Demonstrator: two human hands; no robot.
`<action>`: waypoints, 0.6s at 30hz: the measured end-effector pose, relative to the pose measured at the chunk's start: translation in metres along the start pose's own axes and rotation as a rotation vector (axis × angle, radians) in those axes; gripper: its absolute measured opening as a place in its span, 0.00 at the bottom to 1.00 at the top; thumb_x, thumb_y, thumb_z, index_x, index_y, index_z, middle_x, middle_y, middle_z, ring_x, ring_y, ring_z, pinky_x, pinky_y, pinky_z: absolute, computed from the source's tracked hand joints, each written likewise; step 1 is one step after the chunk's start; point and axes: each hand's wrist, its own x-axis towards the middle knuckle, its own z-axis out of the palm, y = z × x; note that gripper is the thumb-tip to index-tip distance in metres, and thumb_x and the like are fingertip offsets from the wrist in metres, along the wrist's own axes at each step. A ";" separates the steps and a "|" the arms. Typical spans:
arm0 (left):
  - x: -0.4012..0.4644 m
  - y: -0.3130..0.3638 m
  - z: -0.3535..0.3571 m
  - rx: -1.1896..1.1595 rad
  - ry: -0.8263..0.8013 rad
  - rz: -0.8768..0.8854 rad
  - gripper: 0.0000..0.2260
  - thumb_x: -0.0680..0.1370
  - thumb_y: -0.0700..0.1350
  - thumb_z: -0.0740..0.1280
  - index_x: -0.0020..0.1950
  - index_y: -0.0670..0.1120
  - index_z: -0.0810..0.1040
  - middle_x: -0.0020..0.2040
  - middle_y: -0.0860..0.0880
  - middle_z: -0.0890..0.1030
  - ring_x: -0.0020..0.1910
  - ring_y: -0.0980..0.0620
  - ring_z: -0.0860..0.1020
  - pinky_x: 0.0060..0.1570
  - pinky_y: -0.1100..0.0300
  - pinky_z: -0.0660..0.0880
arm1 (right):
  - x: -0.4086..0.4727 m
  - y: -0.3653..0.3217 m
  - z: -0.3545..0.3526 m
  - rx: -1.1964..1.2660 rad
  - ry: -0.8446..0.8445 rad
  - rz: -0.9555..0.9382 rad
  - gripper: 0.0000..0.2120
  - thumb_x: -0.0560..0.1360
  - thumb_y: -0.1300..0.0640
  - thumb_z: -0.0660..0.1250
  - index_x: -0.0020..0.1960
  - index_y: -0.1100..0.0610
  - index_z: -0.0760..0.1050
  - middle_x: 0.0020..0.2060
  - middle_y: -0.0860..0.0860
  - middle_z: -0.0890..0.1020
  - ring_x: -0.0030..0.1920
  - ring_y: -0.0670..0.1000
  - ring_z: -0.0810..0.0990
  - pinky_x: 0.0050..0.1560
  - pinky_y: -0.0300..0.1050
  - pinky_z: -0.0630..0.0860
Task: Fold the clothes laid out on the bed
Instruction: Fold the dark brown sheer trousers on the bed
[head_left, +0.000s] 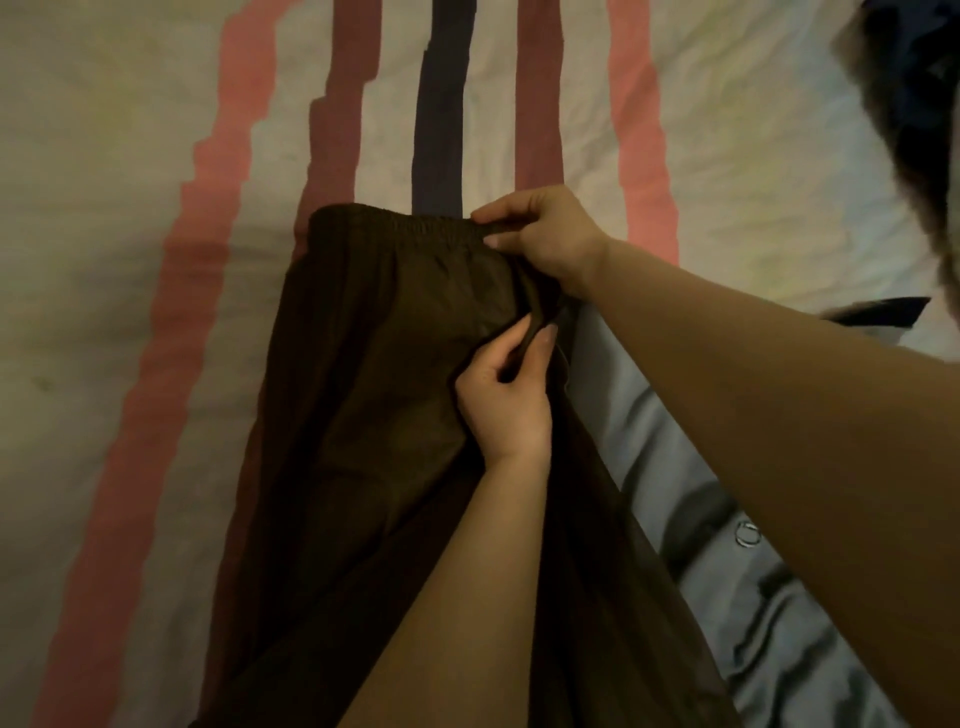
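A dark brown garment with an elastic waistband (374, 374) lies lengthwise on the bed, waistband at the far end. My right hand (545, 234) pinches the right end of the waistband. A little nearer to me, my left hand (504, 395) grips a fold of the garment's right edge between thumb and fingers. Both forearms reach in from the lower right.
The bed sheet (104, 208) is cream with pink, maroon and dark blue stripes running away from me. A grey garment with a metal snap (748, 535) lies under the brown one at the right. A dark pile of clothes (914, 104) sits at the top right corner.
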 end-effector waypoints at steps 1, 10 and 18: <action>0.000 0.004 -0.001 0.000 -0.019 -0.019 0.11 0.73 0.40 0.72 0.54 0.48 0.82 0.51 0.52 0.83 0.52 0.57 0.80 0.54 0.62 0.77 | -0.003 -0.005 0.000 -0.029 -0.015 0.006 0.14 0.74 0.68 0.66 0.58 0.60 0.78 0.52 0.54 0.80 0.57 0.52 0.78 0.62 0.45 0.74; -0.042 0.068 -0.096 0.285 -0.374 0.047 0.18 0.71 0.50 0.73 0.57 0.65 0.74 0.56 0.58 0.79 0.54 0.61 0.77 0.49 0.69 0.75 | -0.108 -0.040 -0.008 -0.126 0.037 -0.140 0.17 0.74 0.62 0.68 0.62 0.53 0.76 0.56 0.46 0.76 0.60 0.43 0.72 0.60 0.34 0.69; -0.083 0.081 -0.261 0.577 -0.320 0.009 0.23 0.69 0.48 0.75 0.58 0.66 0.71 0.55 0.63 0.76 0.56 0.62 0.76 0.52 0.70 0.70 | -0.219 -0.046 0.106 -0.316 -0.254 -0.269 0.20 0.71 0.57 0.72 0.62 0.54 0.76 0.60 0.49 0.79 0.62 0.44 0.74 0.62 0.29 0.63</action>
